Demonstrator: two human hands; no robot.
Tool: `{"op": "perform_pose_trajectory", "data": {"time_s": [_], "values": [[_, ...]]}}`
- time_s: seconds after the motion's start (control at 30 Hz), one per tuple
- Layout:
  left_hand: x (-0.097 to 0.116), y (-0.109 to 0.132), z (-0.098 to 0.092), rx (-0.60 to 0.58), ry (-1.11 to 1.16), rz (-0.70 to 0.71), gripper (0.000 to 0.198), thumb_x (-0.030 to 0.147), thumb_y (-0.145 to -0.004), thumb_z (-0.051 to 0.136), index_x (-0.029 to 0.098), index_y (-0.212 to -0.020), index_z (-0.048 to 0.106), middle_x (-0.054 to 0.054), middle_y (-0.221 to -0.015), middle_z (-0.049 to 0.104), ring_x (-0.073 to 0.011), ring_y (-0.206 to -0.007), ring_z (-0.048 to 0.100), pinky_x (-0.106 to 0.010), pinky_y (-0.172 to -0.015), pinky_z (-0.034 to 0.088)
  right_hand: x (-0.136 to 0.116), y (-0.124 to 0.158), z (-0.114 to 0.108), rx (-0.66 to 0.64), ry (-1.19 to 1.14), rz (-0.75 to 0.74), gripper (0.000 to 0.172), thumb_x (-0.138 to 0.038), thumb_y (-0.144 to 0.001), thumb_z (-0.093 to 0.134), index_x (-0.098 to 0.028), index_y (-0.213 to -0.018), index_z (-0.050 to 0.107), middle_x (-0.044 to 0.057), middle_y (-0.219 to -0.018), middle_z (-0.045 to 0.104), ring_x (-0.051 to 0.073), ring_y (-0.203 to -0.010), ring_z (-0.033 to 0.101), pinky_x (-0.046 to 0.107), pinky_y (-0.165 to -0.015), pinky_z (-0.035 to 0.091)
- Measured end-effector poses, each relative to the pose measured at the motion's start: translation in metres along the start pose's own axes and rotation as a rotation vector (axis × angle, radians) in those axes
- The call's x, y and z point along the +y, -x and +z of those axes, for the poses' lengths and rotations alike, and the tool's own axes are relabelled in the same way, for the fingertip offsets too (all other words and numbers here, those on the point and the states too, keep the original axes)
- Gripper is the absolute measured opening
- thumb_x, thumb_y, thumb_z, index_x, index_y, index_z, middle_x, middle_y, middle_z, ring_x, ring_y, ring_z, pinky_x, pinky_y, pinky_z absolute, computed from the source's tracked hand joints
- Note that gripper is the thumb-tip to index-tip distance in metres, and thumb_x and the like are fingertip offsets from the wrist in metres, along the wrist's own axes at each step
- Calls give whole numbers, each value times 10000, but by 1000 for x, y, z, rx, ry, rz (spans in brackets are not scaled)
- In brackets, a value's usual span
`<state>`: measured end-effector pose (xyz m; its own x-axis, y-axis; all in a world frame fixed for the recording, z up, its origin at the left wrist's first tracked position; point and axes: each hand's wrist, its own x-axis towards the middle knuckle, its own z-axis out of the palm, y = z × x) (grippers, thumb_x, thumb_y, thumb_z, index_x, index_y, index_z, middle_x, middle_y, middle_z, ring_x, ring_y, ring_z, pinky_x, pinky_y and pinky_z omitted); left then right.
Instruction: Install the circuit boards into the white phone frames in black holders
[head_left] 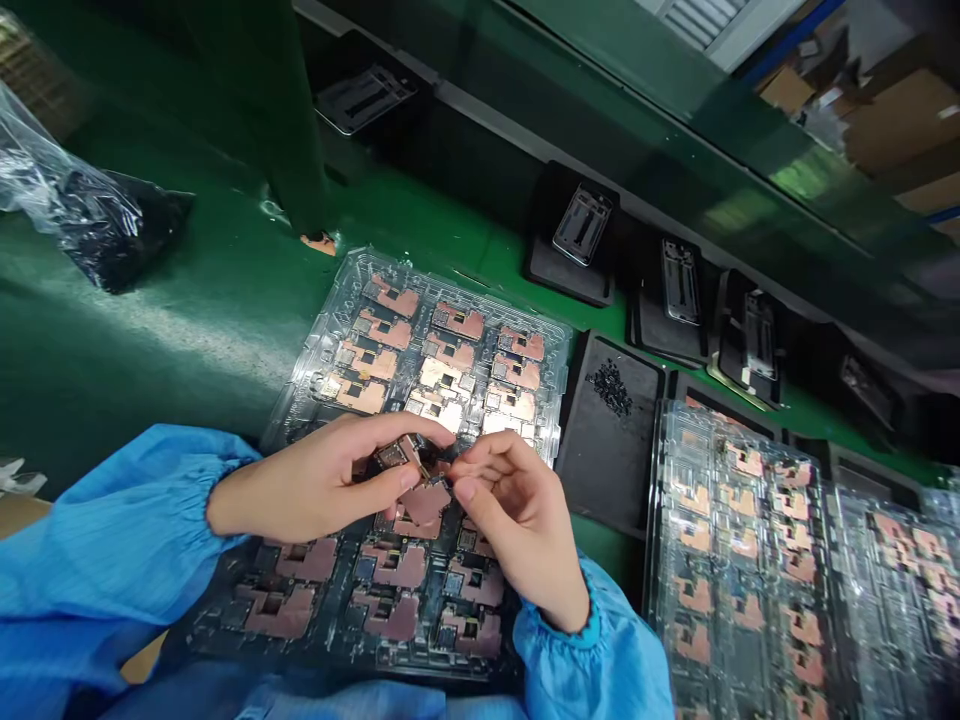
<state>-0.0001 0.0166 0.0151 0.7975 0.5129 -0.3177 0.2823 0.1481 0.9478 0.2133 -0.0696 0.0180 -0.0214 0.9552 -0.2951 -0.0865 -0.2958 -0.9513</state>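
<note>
At the far left edge of the green desk (187,330) lies a crumpled clear plastic bag (82,215) with something black inside, well apart from the work. Nearer the front edge, a loose blue sleeve (97,540) leads to the left hand (300,485). Its fingers are closed, thumb against forefinger, on a small copper-coloured circuit board (396,455). The board is lifted just above the middle of a clear plastic blister tray (300,390) of like boards.

The right hand (517,520) meets it from the other side. Its thumb and forefinger are pinched together at the board's right edge. Whether something tiny sits between them I cannot tell.

In the tray, the boards in the far rows show pale, bright patches, while those in the near rows look plain pink. That suggests the far part is finished and the near rows are left, with this board about midway; the detail is too fine to be sure.

Just beside the tray on the right stands a flat black tray (600,470) with a little heap of small black parts (611,388) near its far end. Behind it, along the back edge, three grey phone frames (583,222) rest on black fixtures. Toward the right edge lies a stack of clear trays (660,520), also filled with copper-coloured boards.
</note>
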Motion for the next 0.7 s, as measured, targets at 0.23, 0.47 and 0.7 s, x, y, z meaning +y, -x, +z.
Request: {"op": "perform_pose_trajectory", "data": {"time_s": [0.23,0.47,0.7], "values": [[6,-12,9,56,121,-12,239,405,-1023,549,252,-1206,568,-52,-1069,716,-168,-837,726,-272,-729,612,2,-2,0,103,-30,-102,253,-424,-926,735,-245,-1000,573,20,-887,685,156,-766,666,275,-712,565],[66,-88,44,-42,260,89,194,326,-1034,479,190,-1171,460,-138,-1115,736,-216,-1037,739,-390,-923,614,-2,-7,-36,406,-203,-403,362,-410,-829,834,-270,-1007,551,28,-951,707,182,-855,695,313,-776,589],[87,-223,15,95,-463,301,325,417,-1054,513,162,-1244,577,-108,-1108,714,-220,-946,714,-367,-806,583,0,-16,-97,665,-496,-484,326,-605,-959,604,-323,-1123,618,19,-1110,663,185,-1027,647,408,-982,540]]}}
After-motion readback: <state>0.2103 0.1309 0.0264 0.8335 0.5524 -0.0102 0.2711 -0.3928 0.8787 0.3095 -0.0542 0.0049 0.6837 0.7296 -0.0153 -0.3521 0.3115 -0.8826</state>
